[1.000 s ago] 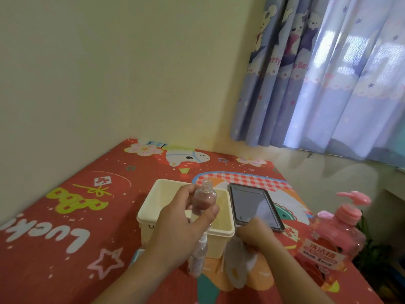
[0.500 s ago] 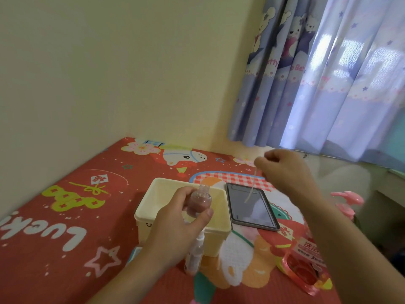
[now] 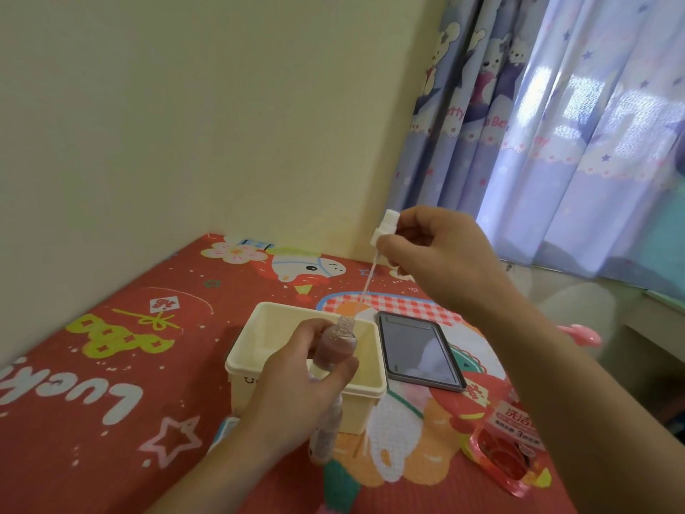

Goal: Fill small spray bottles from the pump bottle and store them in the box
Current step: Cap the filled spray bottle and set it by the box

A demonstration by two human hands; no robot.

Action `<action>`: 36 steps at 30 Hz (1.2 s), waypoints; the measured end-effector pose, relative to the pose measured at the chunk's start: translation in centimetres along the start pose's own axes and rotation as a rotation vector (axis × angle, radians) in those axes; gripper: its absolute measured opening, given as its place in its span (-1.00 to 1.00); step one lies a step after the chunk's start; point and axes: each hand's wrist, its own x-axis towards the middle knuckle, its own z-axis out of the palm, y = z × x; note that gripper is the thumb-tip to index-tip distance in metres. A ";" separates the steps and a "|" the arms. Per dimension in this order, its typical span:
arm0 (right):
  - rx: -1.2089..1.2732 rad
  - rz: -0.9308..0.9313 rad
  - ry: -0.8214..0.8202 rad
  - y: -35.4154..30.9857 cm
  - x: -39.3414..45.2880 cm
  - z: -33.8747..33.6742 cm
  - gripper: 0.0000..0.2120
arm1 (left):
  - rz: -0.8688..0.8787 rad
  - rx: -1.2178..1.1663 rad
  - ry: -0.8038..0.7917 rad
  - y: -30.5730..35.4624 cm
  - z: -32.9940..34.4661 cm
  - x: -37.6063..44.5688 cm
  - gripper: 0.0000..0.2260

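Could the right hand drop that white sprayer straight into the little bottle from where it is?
Probably yes. The right hand holds the white sprayer above the small bottle, whose neck is open and uncovered, and the tube tip already nears it.

I see a dark phone [image 3: 420, 350] lying flat on the red cartoon-print mat [image 3: 111, 383], cream wall [image 3: 185, 124] far left, lilac bear-print curtain [image 3: 556, 124] far right

Uncapped pink-filled spray bottle [image 3: 335, 346] tilts over the open cream box [image 3: 307, 369]; pink pump bottle [image 3: 519, 435] stands right.
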 end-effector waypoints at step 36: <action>-0.686 -0.302 -0.624 -2.7 -0.4 0.5 -0.71 | 0.027 -0.020 -0.030 1.7 -0.7 -0.2 -0.70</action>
